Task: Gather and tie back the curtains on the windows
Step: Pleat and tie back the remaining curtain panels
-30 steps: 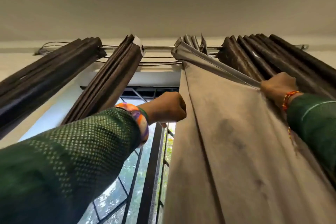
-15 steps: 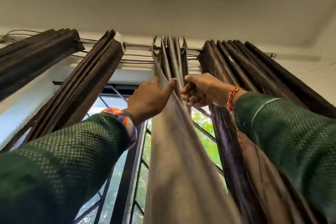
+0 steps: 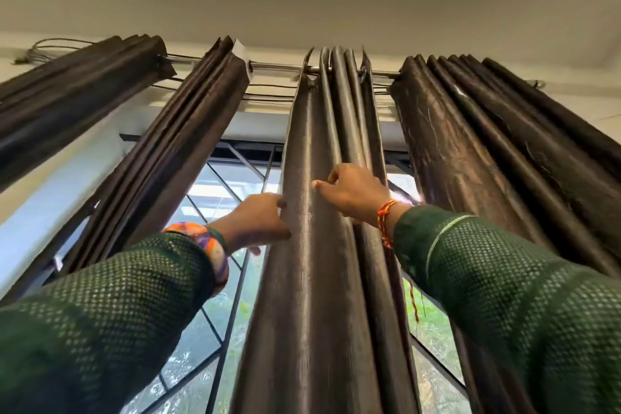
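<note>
Dark brown curtains point(image 3: 322, 245), green dotted sleeves point(image 3: 504, 279), an orange-and-purple bangle point(image 3: 205, 242), a red-yellow wrist thread point(image 3: 384, 218)

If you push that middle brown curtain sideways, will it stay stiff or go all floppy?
Probably floppy: the middle curtain hangs in soft folds between the left hand and right hand. It likely slides along the rod on its rings. Its sheen suggests it may feel slippery.

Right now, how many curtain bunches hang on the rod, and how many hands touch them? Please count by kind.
Dark brown curtain bunches: 4
Hands on the middle bunch: 2, left hand, right hand
Curtain rod: 1
Total: 7
</note>
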Tool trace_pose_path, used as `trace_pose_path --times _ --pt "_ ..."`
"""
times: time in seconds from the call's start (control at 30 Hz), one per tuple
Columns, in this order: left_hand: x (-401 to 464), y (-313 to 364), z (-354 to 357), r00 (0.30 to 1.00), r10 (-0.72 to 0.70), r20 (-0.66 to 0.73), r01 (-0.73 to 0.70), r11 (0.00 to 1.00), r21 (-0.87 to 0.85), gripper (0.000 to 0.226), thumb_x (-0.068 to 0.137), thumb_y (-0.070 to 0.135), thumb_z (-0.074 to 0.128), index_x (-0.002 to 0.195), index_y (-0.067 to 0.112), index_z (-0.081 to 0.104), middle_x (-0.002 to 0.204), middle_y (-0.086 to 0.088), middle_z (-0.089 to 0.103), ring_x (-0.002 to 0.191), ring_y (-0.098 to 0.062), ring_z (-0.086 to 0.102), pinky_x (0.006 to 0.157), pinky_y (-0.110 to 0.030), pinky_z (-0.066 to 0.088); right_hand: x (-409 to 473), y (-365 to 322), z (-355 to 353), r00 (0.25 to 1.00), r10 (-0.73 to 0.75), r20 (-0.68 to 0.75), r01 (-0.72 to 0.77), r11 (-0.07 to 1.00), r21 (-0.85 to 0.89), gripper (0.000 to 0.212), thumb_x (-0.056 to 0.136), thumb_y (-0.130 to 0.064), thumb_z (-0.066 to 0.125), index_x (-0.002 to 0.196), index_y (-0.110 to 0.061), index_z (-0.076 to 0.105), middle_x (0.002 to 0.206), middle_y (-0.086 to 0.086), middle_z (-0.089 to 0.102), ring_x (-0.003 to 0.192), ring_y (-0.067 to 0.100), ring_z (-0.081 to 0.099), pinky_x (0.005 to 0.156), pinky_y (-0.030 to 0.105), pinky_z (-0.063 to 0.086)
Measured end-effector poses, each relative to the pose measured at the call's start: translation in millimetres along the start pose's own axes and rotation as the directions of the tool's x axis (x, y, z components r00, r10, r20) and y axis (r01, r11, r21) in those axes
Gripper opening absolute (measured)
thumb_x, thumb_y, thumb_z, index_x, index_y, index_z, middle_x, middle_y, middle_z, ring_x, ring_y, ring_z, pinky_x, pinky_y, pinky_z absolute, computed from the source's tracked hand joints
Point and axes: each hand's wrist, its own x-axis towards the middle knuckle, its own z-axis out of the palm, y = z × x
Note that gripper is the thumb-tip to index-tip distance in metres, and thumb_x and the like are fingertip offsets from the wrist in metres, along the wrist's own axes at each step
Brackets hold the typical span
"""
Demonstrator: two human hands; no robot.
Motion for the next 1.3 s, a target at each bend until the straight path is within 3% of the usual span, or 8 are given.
trace_pose_path --times 0.2,0.37,0.57,0.67,0.77,0.9,1.07,1.3 --pt "-3.6 -11.6 2.2 0.986 0.024 0.166 -0.010 0.996 -0.084 0.040 0.087 0.010 0.056 0.125 0.003 0.047 0.118 -0.013 0.058 0.090 -0.024 0.061 0.056 -0.026 0.054 8.4 -29.2 31.5 0.998 0.046 0.041 -0.045 0.999 -0.010 0.039 0.092 -0.052 0.040 0.079 -0.016 0.051 0.103 0.015 0.060 0.103 0.035 0.058 0.086 0.039 0.043" --pt "-1.4 -37.7 -8.3 0.980 0.082 0.181 -0.091 0.995 0.040 0.034 0.085 0.007 0.051 0.118 0.001 0.055 0.116 -0.015 0.059 0.093 -0.031 0.065 0.062 -0.035 0.058 13.8 -54.9 49.8 0.996 0.088 0.034 -0.086 0.995 -0.057 0.044 0.092 -0.040 0.050 0.120 -0.006 0.054 0.130 0.015 0.054 0.118 0.034 0.053 0.092 0.036 0.043" --pt "4.2 -71.3 -40.3 0.989 0.134 0.057 -0.139 0.987 0.082 0.039 0.086 0.003 0.047 0.124 0.006 0.053 0.121 -0.010 0.057 0.089 -0.020 0.057 0.054 -0.018 0.048 27.7 -84.4 81.3 0.999 0.019 -0.028 -0.026 0.963 -0.266 0.073 0.091 -0.042 0.049 0.150 -0.026 0.009 0.137 0.012 0.050 0.126 0.032 0.047 0.100 0.043 0.036" --pt "5.9 -87.0 -55.7 0.991 0.135 0.007 -0.135 0.985 0.106 0.040 0.086 0.002 0.047 0.125 0.006 0.052 0.124 -0.010 0.057 0.091 -0.018 0.055 0.049 -0.015 0.042 33.6 -96.1 97.3 0.999 0.009 -0.040 -0.025 0.913 -0.408 0.071 0.090 -0.054 0.042 0.149 -0.034 0.008 0.145 0.016 0.041 0.138 0.036 0.026 0.107 0.058 0.019" --pt "3.0 -100.3 -68.4 0.992 0.126 -0.019 -0.122 0.981 0.148 0.038 0.084 0.000 0.044 0.120 0.002 0.055 0.119 -0.013 0.059 0.089 -0.025 0.063 0.058 -0.030 0.054 39.2 -108.5 107.8 0.986 0.115 -0.117 -0.152 0.911 -0.384 0.079 0.086 -0.062 0.044 0.149 -0.025 0.015 0.156 0.020 0.008 0.142 0.044 -0.001 0.103 0.069 0.016" --pt "-2.1 -115.8 -79.5 0.992 0.124 -0.009 -0.121 0.980 0.155 0.041 0.083 0.000 0.044 0.123 0.007 0.053 0.119 -0.010 0.057 0.090 -0.026 0.064 0.066 -0.036 0.056 47.7 -114.7 115.1 0.945 0.281 -0.168 -0.317 0.915 -0.250 0.083 0.080 -0.050 0.062 0.145 -0.009 0.030 0.155 0.024 0.001 0.141 0.046 0.007 0.099 0.060 0.033" --pt "-5.6 -127.7 -90.0 0.993 0.121 -0.010 -0.118 0.980 0.161 0.042 0.084 0.001 0.045 0.125 0.009 0.052 0.121 -0.008 0.056 0.096 -0.023 0.062 0.073 -0.035 0.055 46.8 -104.7 130.1 0.953 0.279 -0.120 -0.303 0.892 -0.336 0.081 0.080 -0.051 0.062 0.143 -0.008 0.034 0.156 0.022 0.004 0.138 0.044 0.017 0.097 0.053 0.040" --pt "1.7 -123.5 -79.6 0.990 0.123 -0.064 -0.111 0.980 0.166 0.040 0.084 0.000 0.044 0.122 0.007 0.054 0.118 -0.008 0.058 0.097 -0.022 0.060 0.073 -0.032 0.056 39.6 -86.3 114.5 0.983 0.143 -0.111 -0.176 0.901 -0.397 0.045 0.089 -0.004 0.049 0.134 -0.004 0.046 0.146 0.020 0.034 0.125 0.038 0.048 0.091 0.043 0.047"
